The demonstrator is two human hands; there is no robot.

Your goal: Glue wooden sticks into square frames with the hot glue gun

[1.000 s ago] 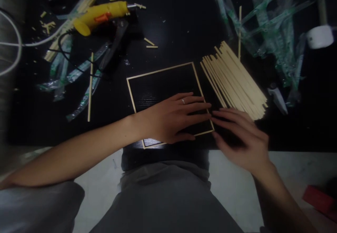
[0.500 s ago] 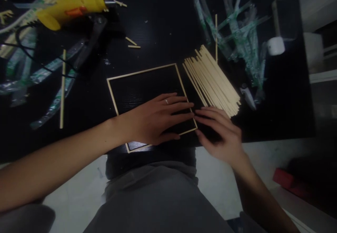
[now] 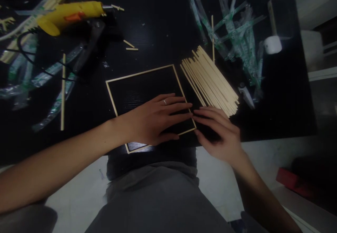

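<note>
It's dim in here; pale glare streaks the dark tabletop inside the stick frame, and the view's edges look murky.

Black table: wooden frame, sticks, plastic wrappers.

wooden frame part-hidden, left forearm cropped

Your frame lies on the table, sticks to its right, glue gun far left, wrappers far right.
</note>
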